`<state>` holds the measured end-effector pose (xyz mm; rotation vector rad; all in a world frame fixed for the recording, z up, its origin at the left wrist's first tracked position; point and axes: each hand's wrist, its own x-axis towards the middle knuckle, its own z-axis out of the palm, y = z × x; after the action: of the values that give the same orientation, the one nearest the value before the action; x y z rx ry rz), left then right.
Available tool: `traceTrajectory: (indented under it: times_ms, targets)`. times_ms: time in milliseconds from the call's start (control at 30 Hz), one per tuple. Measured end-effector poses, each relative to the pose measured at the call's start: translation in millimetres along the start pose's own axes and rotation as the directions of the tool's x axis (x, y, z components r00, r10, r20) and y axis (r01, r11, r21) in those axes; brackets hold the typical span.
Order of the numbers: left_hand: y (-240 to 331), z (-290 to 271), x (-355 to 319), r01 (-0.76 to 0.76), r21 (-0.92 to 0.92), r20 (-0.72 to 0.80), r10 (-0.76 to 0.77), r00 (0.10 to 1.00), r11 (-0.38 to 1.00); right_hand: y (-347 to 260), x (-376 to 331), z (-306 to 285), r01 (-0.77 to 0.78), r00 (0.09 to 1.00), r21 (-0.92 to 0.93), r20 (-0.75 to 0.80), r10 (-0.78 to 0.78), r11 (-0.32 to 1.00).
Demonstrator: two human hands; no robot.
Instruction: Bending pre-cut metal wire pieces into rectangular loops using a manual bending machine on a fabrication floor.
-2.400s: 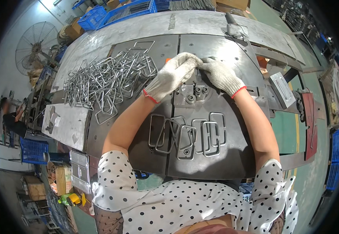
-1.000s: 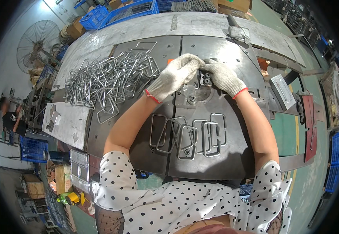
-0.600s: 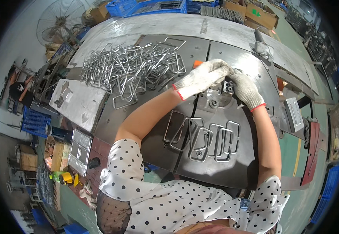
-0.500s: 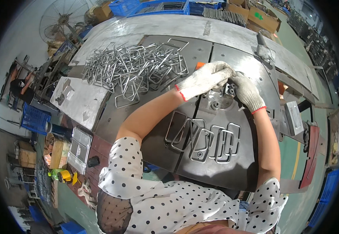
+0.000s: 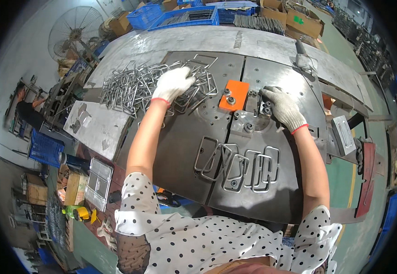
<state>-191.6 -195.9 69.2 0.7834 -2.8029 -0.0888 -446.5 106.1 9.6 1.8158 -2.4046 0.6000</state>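
My left hand (image 5: pixel 174 85), in a white knit glove with a red cuff, is over the right part of a tangled pile of bent steel wire frames (image 5: pixel 130 89). Its thumb and fingers are apart, the tips partly hidden. My right hand (image 5: pixel 285 108), gloved alike, has its fingers bent over a small bolted metal block (image 5: pixel 266 109) on the steel worktable. Left of that block is an orange plate (image 5: pixel 237 89) with round bolts. A base plate (image 5: pixel 249 127) with round posts sits just nearer. Several rounded rectangular wire frames (image 5: pixel 236 171) lie overlapping on the near tabletop.
Blue crates (image 5: pixel 184 19) and cardboard boxes (image 5: pixel 303 23) stand beyond the table's far edge. A handled tool (image 5: pixel 304 58) lies at the far right. A metal block (image 5: pixel 343 136) sits at the right edge. A large fan (image 5: pixel 75 34) and another person (image 5: pixel 27 109) are at left.
My left hand has left the fixture and moved left to the wire pile, uncovering the orange plate. My right hand stays at the fixture, with its fingers now over the bolted block.
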Motion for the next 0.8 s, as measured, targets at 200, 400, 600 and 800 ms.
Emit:
traceTrajectory:
  times_ms: [200, 400, 600, 800]
  targets:
    - [-14, 30, -30, -0.110, 0.047, -0.160, 0.117, 0.980, 0.993, 6, 0, 6, 0.010, 0.999, 0.016, -0.039, -0.010, 1.000]
    - [-11, 38, -51, -0.177, 0.015, -0.319, 0.173, 0.932, 0.984, 0, 1, 0, -0.010, 1.000, 0.012, 0.007, 0.010, 1.000]
    - [-14, 10, -69, -0.032, -0.225, -0.215, -0.018, 0.976, 0.974, -5, 10, -5, -0.101, 0.994, 0.064, 0.042, 0.099, 0.993]
    - [-42, -17, -63, 0.138, -0.630, 0.032, -0.152, 0.988, 0.764, -27, 64, 18, -0.122, 0.989, -0.042, 0.075, 0.125, 0.992]
